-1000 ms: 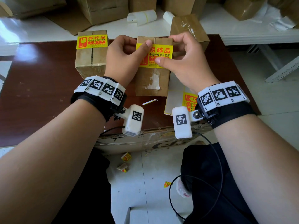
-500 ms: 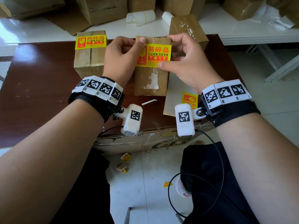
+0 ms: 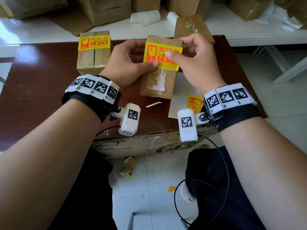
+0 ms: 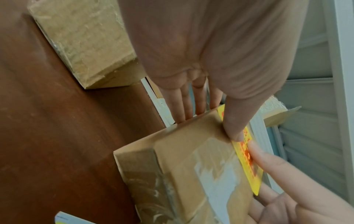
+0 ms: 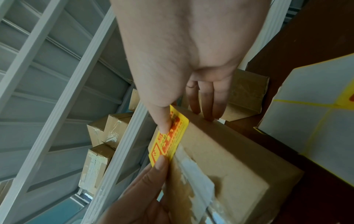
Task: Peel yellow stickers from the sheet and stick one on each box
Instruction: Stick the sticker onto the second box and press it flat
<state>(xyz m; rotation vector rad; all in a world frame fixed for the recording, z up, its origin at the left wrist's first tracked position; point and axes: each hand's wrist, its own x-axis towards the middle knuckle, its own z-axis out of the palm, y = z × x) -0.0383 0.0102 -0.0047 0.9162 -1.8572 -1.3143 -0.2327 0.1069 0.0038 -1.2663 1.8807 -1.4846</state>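
A yellow sticker (image 3: 162, 55) lies across the far end of the middle box (image 3: 156, 83), a brown carton with torn white tape. My left hand (image 3: 129, 62) and right hand (image 3: 196, 63) both grip that end. Each thumb presses the sticker's face and the fingers curl over the far edge. The wrist views show the sticker (image 5: 172, 136) under the right thumb and its edge (image 4: 252, 177) by the left thumb. The left box (image 3: 93, 60) carries its own sticker (image 3: 94, 43). The sticker sheet (image 3: 179, 97) lies under my right wrist with one sticker (image 3: 194, 102) showing.
A third brown box (image 3: 191, 27) stands behind the middle one at the table's back edge. A peeled backing strip (image 3: 153, 104) lies on the brown table (image 3: 41, 97). More cartons and white rolls (image 3: 145, 17) sit on the white surface beyond. Paper scraps lie on the floor.
The sticker, held by its edges over the box before, now lies on the box top. Both thumbs have moved onto its face.
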